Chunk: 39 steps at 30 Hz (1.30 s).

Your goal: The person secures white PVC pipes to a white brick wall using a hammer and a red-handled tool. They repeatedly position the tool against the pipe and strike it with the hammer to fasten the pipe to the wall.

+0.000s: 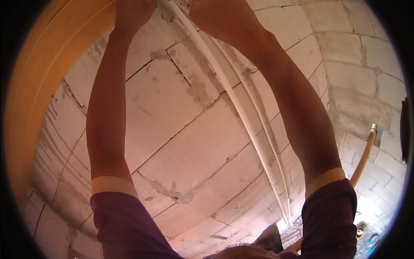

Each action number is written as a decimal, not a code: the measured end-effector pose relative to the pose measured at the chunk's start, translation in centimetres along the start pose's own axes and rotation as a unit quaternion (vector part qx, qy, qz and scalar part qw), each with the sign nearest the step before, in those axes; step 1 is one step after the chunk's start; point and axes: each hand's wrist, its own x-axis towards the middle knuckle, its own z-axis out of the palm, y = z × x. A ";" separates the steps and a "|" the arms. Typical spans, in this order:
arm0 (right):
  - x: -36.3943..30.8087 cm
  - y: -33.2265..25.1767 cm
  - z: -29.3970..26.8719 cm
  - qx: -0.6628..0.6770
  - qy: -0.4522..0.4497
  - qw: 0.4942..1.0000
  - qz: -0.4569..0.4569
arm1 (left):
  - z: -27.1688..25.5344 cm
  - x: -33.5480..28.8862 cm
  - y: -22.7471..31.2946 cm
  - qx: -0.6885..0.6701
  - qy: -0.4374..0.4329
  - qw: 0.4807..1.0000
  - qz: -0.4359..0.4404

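Both my arms are raised in front of a pale block wall (189,142), in dark purple short sleeves with light cuffs. My left hand (136,14) reaches the top edge of the picture, just left of a white conduit pipe (224,82). Right of that pipe's upper end is my right hand (213,12). The frame cuts off the fingers of both hands, so whether they hold anything is hidden. The white pipe slants down the wall between my forearms, and a second thin pipe (263,118) runs beside it in a rough groove.
An orange-yellow board (39,82) curves along the left side. To the right, a brown pole-like piece (365,153) with a pale tip leans near another block wall (358,60). Unclear small items lie in bright light at the lower right.
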 end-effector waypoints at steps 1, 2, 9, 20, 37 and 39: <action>-0.4 -1.1 -0.6 0.013 -0.010 1.000 0.010 | -0.2 -0.6 -0.1 -0.001 -0.011 1.000 -0.025; -0.6 -2.4 -1.0 0.026 0.026 0.999 0.029 | -0.4 -1.0 0.0 -0.003 -0.022 0.999 -0.048; 1.1 0.4 0.2 -0.034 0.042 0.998 -0.015 | 0.1 -0.5 -0.4 0.005 0.004 1.000 -0.001; -0.8 -0.8 -1.0 -0.002 0.057 0.998 -0.001 | 0.6 -0.8 -0.3 0.018 -0.021 0.999 -0.023; -5.6 0.9 -9.0 -0.050 -0.040 0.980 0.188 | -1.7 -1.9 -1.3 0.087 0.025 0.994 -0.056; -6.1 1.7 -8.5 -0.050 -0.030 0.983 0.177 | -1.3 -1.3 -2.3 0.115 0.011 0.993 -0.013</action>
